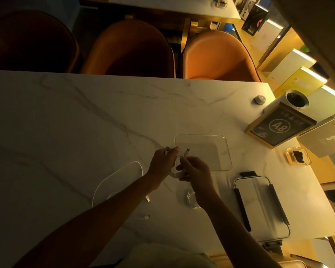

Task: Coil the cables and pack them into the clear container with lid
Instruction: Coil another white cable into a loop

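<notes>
Left hand [161, 160] fingers curl round the white cable coil [177, 172], plug ends poking up; right hand [196, 172] pinches its loops, probably to keep them from springing; coil held just before the clear container [223, 151], apparently empty; lid [261, 206] lies apart, right; loose cable [120, 180] uncoiled, left.

Framed A8 sign [280, 127] beside ashtray [298, 156]

Dim, warm amber cast overall. Brightest source: lit shelf strips [306, 55] at upper right. Upper left nearly black. Marble table [85, 113] darkens toward left edge. Wide-angle bending at borders; fine detail soft, slightly noisy.
</notes>
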